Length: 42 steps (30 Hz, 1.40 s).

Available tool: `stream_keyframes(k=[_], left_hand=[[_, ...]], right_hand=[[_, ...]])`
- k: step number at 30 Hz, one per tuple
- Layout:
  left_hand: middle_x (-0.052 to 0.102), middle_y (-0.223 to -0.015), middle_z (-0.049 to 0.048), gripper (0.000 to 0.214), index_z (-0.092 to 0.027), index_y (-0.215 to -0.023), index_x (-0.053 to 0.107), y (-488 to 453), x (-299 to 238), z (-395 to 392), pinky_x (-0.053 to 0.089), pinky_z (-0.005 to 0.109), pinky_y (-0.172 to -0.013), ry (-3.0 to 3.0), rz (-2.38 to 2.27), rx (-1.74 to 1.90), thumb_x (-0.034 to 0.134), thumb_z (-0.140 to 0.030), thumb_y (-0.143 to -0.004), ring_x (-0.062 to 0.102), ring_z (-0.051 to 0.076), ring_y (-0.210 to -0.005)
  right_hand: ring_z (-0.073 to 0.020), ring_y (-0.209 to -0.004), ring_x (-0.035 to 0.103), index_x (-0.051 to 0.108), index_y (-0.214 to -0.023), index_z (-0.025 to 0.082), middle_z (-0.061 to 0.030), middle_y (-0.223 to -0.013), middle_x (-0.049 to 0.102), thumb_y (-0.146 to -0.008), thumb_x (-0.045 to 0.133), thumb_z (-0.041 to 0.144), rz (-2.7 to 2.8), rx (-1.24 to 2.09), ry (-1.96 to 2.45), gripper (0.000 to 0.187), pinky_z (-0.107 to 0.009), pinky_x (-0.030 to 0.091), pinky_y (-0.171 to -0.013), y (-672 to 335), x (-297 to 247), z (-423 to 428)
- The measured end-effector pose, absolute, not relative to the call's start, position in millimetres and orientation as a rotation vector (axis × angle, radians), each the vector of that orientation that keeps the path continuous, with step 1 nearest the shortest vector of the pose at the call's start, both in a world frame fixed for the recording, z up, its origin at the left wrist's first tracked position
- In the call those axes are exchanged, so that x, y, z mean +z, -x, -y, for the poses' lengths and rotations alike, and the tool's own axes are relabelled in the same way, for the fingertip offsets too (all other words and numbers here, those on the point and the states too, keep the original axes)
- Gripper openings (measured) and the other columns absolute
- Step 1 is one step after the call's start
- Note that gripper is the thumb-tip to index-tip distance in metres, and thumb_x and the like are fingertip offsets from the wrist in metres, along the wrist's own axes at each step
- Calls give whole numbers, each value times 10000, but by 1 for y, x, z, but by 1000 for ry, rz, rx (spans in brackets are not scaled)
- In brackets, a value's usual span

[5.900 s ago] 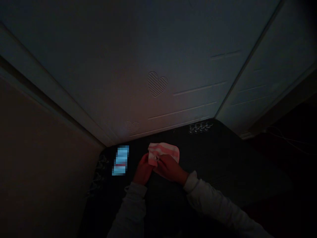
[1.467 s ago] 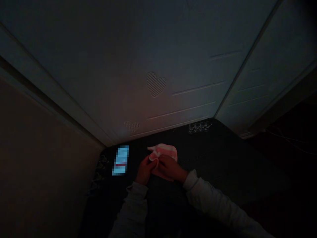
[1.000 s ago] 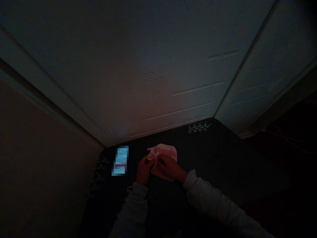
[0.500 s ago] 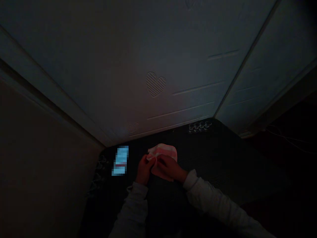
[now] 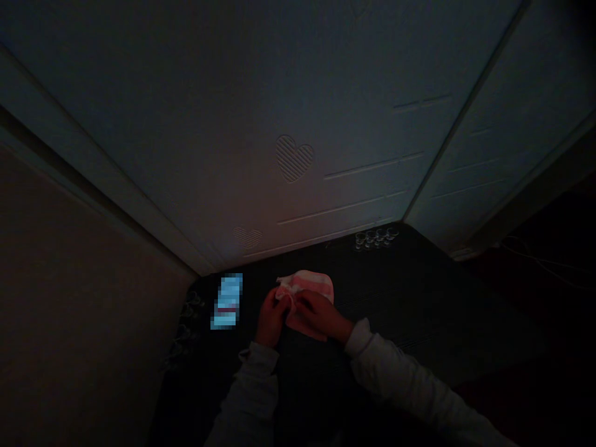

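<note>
Pinching cloth (image 5: 317, 284) at its left side with left hand (image 5: 270, 320) and right hand (image 5: 323, 315); may lose it by gripping loosely.

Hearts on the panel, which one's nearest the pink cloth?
The lowest heart, just above the black surface and up-left of the pink cloth; the large heart sits higher up the panel.

Pink striped cloth (image 5: 313, 283) partly hidden by right hand (image 5: 319, 310), left hand (image 5: 270, 318) with indistinct fingertips, bright panel (image 5: 227, 302) pixelated (content illegible), both sleeves (image 5: 400, 366) cut by lower edge.
</note>
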<state>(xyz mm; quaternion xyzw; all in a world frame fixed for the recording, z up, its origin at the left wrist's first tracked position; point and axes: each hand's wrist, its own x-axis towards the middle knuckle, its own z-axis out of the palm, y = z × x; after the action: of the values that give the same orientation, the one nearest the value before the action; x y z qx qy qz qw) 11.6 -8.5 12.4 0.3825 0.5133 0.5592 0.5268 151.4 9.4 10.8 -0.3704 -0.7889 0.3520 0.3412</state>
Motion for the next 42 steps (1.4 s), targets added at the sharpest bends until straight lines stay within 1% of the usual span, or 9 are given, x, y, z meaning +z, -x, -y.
stream_keyframes(k=[3,7,15,24,30,33,37,42], left_hand=[[577,-764,8,281,-150,-900,554,-11,10,8,407,234,-641,-895,-1187,1350,587,-296,-663,523,118,-681],[560,-732,-6,240,-155,-877,558,-10,8,8,403,226,-627,-822,-1122,1386,584,-283,-675,514,103,-655],[581,-734,-3,229,-157,-845,570,-11,11,7,405,226,-615,-723,-1070,1384,611,-274,-653,530,103,-649],[603,-770,13,274,-152,-884,564,-10,10,7,418,238,-627,-662,-1037,1397,623,-261,-639,556,118,-678],[575,-648,-19,207,-147,-772,560,-6,7,7,401,218,-564,-654,-1095,1382,633,-271,-624,537,95,-585],[575,-662,-24,209,-154,-778,553,-6,7,7,399,218,-566,-665,-1095,1374,631,-276,-628,537,95,-591],[577,-669,-22,221,-156,-788,549,-6,8,8,401,222,-572,-663,-1110,1378,633,-286,-630,540,98,-597],[562,-641,-33,168,-157,-706,541,-4,7,7,401,218,-576,-640,-1060,1439,618,-292,-644,527,89,-587]], right_hand=[[-143,-736,516,555,-894,155,-46,-823,588,-822,414,184,2064,908,958,161,-256,385,-655,-152,11,-9],[-147,-758,518,553,-903,156,-47,-841,587,-811,431,181,2062,901,967,155,-262,391,-672,-152,11,-9],[-144,-745,518,553,-878,153,-47,-835,587,-818,420,186,2063,902,988,150,-264,391,-674,-152,10,-10],[-127,-689,514,554,-824,150,-29,-771,584,-813,433,180,2064,909,1001,125,-236,371,-616,-151,9,-11],[-135,-711,504,574,-837,151,-36,-783,589,-784,475,176,2113,876,961,115,-243,367,-642,-150,8,-10],[-143,-721,505,580,-837,153,-43,-788,590,-797,459,185,2145,834,948,131,-257,364,-661,-150,9,-9],[-149,-715,504,579,-813,151,-48,-778,586,-803,454,205,2157,795,964,136,-260,362,-646,-150,10,-10],[-150,-729,505,569,-821,151,-50,-788,587,-806,447,200,2144,792,958,132,-262,366,-657,-149,6,-11]])
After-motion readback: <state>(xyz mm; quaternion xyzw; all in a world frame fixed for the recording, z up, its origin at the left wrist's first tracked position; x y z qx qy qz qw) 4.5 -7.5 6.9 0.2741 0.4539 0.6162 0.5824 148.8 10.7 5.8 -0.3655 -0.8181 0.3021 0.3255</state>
